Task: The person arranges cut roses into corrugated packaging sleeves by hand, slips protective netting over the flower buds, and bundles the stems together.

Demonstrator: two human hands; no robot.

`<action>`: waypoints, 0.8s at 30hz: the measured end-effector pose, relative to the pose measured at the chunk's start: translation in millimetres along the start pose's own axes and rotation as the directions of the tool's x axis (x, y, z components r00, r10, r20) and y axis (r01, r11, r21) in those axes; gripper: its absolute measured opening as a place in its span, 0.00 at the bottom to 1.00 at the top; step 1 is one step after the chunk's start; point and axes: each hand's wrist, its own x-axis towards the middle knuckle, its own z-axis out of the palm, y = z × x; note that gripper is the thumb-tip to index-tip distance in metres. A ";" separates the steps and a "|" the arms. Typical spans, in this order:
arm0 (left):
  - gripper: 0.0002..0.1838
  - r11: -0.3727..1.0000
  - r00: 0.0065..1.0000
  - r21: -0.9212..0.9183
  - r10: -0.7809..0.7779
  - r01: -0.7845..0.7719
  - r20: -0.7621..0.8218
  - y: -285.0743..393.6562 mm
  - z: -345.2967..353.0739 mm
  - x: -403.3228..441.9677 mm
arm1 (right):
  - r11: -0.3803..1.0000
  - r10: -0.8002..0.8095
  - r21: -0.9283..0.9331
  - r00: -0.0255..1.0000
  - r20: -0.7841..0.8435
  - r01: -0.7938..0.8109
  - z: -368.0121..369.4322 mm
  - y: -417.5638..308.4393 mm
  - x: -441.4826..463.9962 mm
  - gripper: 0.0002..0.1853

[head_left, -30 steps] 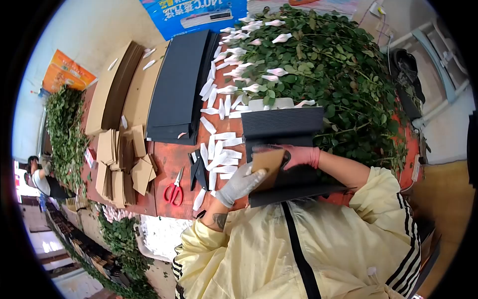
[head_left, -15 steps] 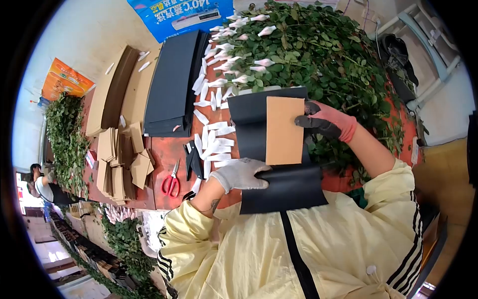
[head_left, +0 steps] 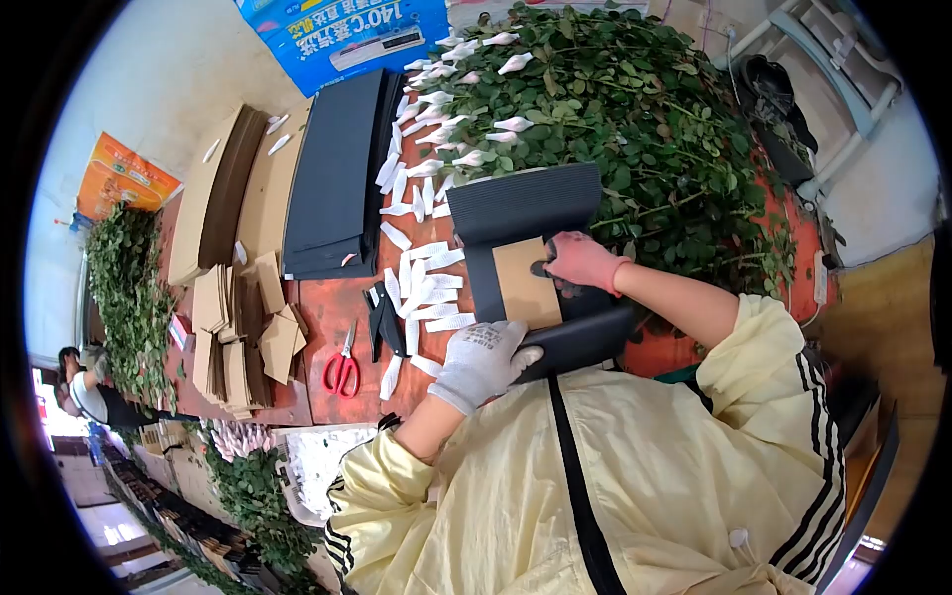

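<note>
Bright, soft light covers the table [head_left: 332, 299] — glare burns far left of it, fisheye curvature darkening to black around it.

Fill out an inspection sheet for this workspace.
Surface: reddish tabletop, marked.
Job's things: brown card lying on a creased black sheet.
Clutter: red-handled scissors, black tool, scattered white strips, cardboard stack, leafy stems.
Hands: both gloved; left hand on the sheet's near flap, right hand at the card's right edge.
Cables: thin cord by the right wall.
Surroundings: blue sign beyond the table, pale frame at right, person at far left.
</note>
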 end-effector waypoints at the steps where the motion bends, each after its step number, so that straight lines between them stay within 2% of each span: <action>1: 0.14 0.999 0.998 0.033 -0.032 0.031 0.051 -0.6 2.6 1.2 | 1.000 -0.018 -0.024 1.000 -0.020 0.018 4.1 -0.8 0.1 0.13; 5: 0.15 0.989 0.996 0.124 0.083 -0.080 -0.024 -14.0 14.4 5.1 | 0.989 0.018 -0.147 1.000 0.006 -0.017 8.3 -3.4 -1.6 0.16; 7: 0.15 0.920 0.929 0.324 0.298 -0.218 -0.220 -16.6 11.4 7.1 | 0.885 -0.185 -0.452 0.976 -0.113 0.115 16.6 9.8 7.3 0.21; 8: 0.16 0.939 0.961 0.262 0.257 -0.222 -0.106 -19.1 13.0 10.7 | 0.891 -0.142 -0.446 0.986 -0.087 0.089 19.0 14.2 12.6 0.21; 9: 0.16 0.937 0.959 0.265 0.263 -0.228 -0.107 -19.7 13.1 12.1 | 0.891 -0.141 -0.446 0.986 -0.093 0.086 21.8 15.9 12.5 0.21; 11: 0.18 0.951 0.967 0.184 0.234 -0.248 0.099 -20.7 9.2 16.0 | 0.764 -0.288 -0.625 0.951 -0.109 0.159 26.2 15.0 6.8 0.23; 13: 0.17 0.956 0.952 0.211 0.146 -0.206 0.269 -12.7 0.9 26.7 | 0.680 -0.294 -0.703 0.956 -0.003 0.207 17.7 1.4 -0.1 0.24; 14: 0.17 0.944 0.955 0.216 0.201 -0.248 0.217 -17.2 5.2 26.3 | 0.602 -0.283 -0.761 0.956 0.078 0.241 12.0 -4.5 -1.0 0.23; 15: 0.17 0.943 0.943 0.241 0.152 -0.228 0.297 -9.4 -3.0 28.6 | 0.518 -0.263 -0.808 0.951 0.164 0.283 4.0 -11.1 -1.2 0.23; 16: 0.18 0.935 0.942 0.262 0.155 -0.237 0.298 -10.6 -2.4 28.6 | 0.481 -0.347 -0.783 0.906 0.243 0.395 -15.1 -29.2 -16.0 0.22; 19: 0.20 0.913 0.935 0.310 0.164 -0.265 0.315 -14.4 -2.2 31.0 | 0.658 -0.463 -0.603 0.874 0.147 0.450 -76.4 -81.9 -35.6 0.17; 20: 0.21 0.904 0.922 0.319 0.170 -0.286 0.347 -14.5 0.1 29.2 | 0.614 -0.577 -0.613 0.813 0.080 0.497 -101.8 -81.4 -15.6 0.15; 21: 0.20 0.906 0.935 0.297 0.221 -0.302 0.276 -19.9 4.0 26.8 | 0.564 -0.682 -0.634 0.731 0.004 0.529 -138.3 -79.2 16.0 0.13; 23: 0.20 0.936 0.943 0.262 0.154 -0.235 0.294 -9.0 -7.3 28.1 | 0.749 -0.580 -0.524 0.783 -0.223 0.406 -182.9 -75.6 61.8 0.11; 24: 0.20 0.935 0.945 0.268 0.152 -0.232 0.289 -8.7 -7.2 31.1 | 0.752 -0.566 -0.557 0.779 -0.269 0.353 -202.3 -65.7 91.6 0.13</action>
